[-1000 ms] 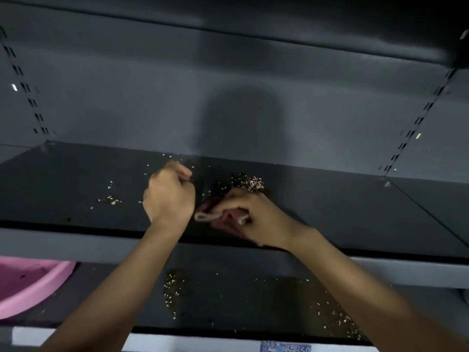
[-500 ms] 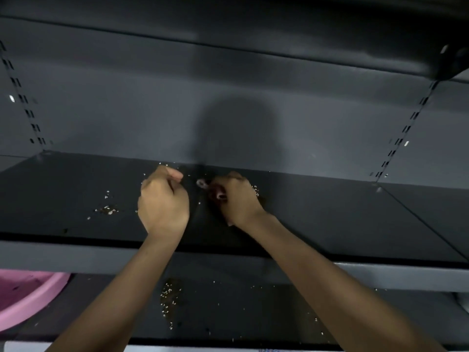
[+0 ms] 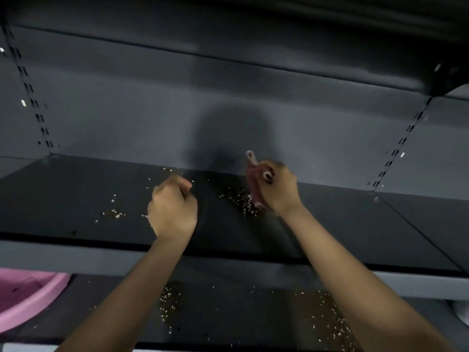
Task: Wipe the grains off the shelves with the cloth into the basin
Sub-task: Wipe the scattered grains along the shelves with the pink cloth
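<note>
The right hand (image 3: 278, 190) gripped a pink cloth (image 3: 253, 182), its fingers curled round the bunched fabric, near the back of the upper shelf (image 3: 76, 199). The cloth looked dull pink and soft, rolled into a narrow upright wad; a pale looped tab stuck out of its top end at about 11 o'clock from the hand, and its lower end touched the shelf. Just beside that lower end, at 8 o'clock from the right hand, lay a dense heap of grains (image 3: 239, 199), pale and brownish specks against the dark shelf surface.

The left hand (image 3: 172, 208) was closed in a fist over the middle of the same shelf; whether it held anything I cannot tell. At 9 o'clock from it lay thinner scattered grains (image 3: 114, 213), with a few more specks near the back wall at 12 o'clock.

The lower shelf (image 3: 228, 313) carried further spilled grains (image 3: 168, 303) in patches below both forearms. At its far left, about 8 o'clock in the view, sat a pink basin (image 3: 50, 288), only partly in view.
</note>
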Motion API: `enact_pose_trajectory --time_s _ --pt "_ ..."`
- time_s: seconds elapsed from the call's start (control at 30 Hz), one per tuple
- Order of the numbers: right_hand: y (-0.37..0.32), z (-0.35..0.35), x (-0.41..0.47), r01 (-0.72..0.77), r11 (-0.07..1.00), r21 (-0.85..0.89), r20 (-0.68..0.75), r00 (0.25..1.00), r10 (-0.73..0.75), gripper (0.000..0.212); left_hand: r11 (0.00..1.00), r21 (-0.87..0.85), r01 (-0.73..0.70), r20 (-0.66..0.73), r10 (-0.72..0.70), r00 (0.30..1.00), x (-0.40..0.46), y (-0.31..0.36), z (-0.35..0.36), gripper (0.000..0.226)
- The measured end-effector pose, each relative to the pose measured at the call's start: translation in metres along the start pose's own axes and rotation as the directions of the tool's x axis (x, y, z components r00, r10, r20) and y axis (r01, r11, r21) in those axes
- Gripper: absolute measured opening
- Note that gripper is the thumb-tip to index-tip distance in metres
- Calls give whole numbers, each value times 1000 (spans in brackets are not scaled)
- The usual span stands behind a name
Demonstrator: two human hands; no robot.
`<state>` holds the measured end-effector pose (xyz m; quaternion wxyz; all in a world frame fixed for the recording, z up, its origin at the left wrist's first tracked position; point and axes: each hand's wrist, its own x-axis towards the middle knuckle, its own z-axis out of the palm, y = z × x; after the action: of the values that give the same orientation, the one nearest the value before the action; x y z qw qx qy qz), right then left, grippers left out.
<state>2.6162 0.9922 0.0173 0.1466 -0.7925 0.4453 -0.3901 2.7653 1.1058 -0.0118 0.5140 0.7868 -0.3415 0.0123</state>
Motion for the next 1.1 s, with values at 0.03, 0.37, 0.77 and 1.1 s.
enact_pose_trajectory --time_s 0.03,0.37,0.77,1.1 --pt "12 -10 4 -56 998 -39 -22 998 55 15 1000 10 -2 26 2 1000 0 1 0 29" --pt "87 -12 36 -338 911 -235 9 937 349 27 960 211 -185 172 149 974 -5 11 11 19" --pt "78 18 67 37 920 -390 339 935 106 43 910 281 -305 127 280 952 17 14 42 17" --pt "62 -10 51 93 972 214 277 949 -151 18 881 344 -323 45 329 943 20 2 30 22"
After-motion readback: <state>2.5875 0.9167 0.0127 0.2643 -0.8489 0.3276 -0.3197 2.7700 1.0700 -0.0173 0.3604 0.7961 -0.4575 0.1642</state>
